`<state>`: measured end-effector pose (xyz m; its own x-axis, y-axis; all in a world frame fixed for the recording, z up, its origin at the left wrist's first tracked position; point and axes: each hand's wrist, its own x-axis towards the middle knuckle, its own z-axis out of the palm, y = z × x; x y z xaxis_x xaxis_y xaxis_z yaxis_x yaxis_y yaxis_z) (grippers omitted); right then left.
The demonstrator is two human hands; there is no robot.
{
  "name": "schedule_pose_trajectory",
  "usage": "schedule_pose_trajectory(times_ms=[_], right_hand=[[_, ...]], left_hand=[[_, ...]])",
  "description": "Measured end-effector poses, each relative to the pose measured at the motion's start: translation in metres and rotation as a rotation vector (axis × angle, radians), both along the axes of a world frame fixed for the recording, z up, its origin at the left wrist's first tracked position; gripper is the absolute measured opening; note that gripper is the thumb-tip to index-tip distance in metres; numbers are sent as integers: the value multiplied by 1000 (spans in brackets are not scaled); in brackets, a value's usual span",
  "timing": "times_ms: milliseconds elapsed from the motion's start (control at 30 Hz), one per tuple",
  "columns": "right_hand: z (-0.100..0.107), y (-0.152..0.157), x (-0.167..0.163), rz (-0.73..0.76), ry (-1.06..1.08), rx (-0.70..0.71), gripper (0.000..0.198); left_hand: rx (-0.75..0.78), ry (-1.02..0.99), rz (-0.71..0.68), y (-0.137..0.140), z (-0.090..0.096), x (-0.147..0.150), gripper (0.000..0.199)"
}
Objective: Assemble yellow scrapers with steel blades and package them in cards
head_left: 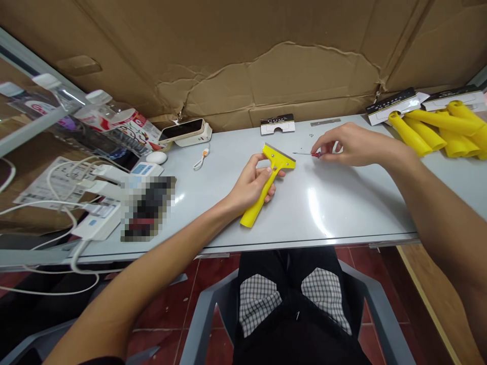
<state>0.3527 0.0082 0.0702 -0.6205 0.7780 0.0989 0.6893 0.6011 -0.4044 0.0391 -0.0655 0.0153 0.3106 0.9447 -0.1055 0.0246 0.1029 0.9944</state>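
My left hand (254, 185) is wrapped round the handle of a yellow scraper (258, 205), its wide metal-edged head pointing away from me. Two screw heads show on that head. Just right of it, my right hand (344, 144) pinches a small screwdriver (315, 154) with a red handle, its thin shaft pointing left toward the scraper. The tip is apart from the scraper. Behind them on the table lie a few tiny metal parts (311, 135), too small to name surely, and a flat grey metal strip (325, 122).
Several yellow scraper handles (426, 134) are piled at the right beside black-and-white cards (395, 105). Another card (277, 124) lies at the back against the cardboard (312, 76). On the left are a phone (181, 131), a power strip (101, 220) with cables, and bottles (117, 119).
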Motion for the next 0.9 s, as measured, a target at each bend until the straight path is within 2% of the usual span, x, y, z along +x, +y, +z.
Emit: schedule_pose_trajectory(times_ms=[100, 433, 700, 900], right_hand=[[0, -8, -10, 34, 83, 10, 27], [-15, -15, -28, 178, 227, 209, 25], [-17, -16, -27, 157, 169, 270, 28], [-18, -19, -27, 110, 142, 299, 28]], left_hand=[[6, 22, -9, 0, 0, 0, 22], [42, 51, -45, -4, 2, 3, 17], [49, 33, -41, -3, 0, 2, 21], [41, 36, -44, -3, 2, 3, 17]])
